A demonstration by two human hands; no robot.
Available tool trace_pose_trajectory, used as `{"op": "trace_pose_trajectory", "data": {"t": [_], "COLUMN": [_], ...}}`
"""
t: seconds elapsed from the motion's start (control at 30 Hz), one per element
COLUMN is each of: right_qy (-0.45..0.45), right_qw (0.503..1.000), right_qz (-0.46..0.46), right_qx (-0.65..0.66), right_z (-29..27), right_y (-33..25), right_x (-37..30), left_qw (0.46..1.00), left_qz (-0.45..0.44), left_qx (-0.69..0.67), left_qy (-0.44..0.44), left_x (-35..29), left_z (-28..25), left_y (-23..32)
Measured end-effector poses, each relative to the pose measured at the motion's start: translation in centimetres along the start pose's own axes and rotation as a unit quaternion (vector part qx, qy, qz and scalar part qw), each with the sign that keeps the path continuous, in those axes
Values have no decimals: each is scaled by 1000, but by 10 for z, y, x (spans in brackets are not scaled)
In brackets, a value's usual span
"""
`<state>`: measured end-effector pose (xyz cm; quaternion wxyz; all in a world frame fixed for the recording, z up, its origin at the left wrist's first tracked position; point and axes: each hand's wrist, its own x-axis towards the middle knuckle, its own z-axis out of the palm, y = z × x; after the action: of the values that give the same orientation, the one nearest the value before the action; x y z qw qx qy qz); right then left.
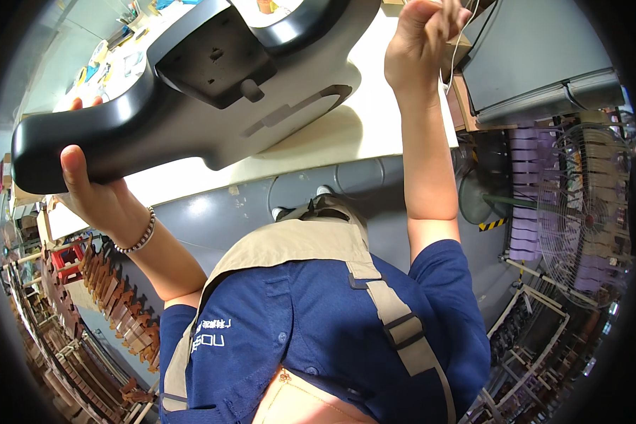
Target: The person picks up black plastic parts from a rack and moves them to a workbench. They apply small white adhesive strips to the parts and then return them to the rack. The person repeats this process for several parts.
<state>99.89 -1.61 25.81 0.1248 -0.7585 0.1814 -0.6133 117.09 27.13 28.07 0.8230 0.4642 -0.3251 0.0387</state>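
A large glossy black guitar body [169,127] with curved horns and a dark recessed cavity is tilted up over the white worktable [381,106]. My left hand [102,198] is wrapped round its left end, thumb on the near face and fingertips showing behind the far edge. At the upper right, apart from the visible part of the body, my right hand [420,53] is raised with its fingers curled together. A thin white cord [459,42] hangs beside that hand. Whatever those fingers hold is too blurred and cut off to tell.
Small tools and parts lie at the table's far left. A standing fan [579,212] and a rack of purple pieces [523,191] are on the right. Racks of brown wooden pieces [120,304] stand at the left. A grey cabinet [537,56] is at the upper right.
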Motion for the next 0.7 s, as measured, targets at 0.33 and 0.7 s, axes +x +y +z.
{"op": "trace_pose_trajectory", "data": {"t": [0.33, 0.7], "right_qy": [-31, -158], "right_qw": [897, 738], "right_qz": [210, 297], "right_qx": [388, 585], "right_z": [31, 197], "right_y": [-47, -72], "right_x": [-15, -8], "left_qw": [995, 964], "left_qz": [60, 106], "left_qx": [49, 66], "left_qy": [69, -236], "left_x": [-25, -14], "left_z": [-32, -30], "left_y": [20, 71]}}
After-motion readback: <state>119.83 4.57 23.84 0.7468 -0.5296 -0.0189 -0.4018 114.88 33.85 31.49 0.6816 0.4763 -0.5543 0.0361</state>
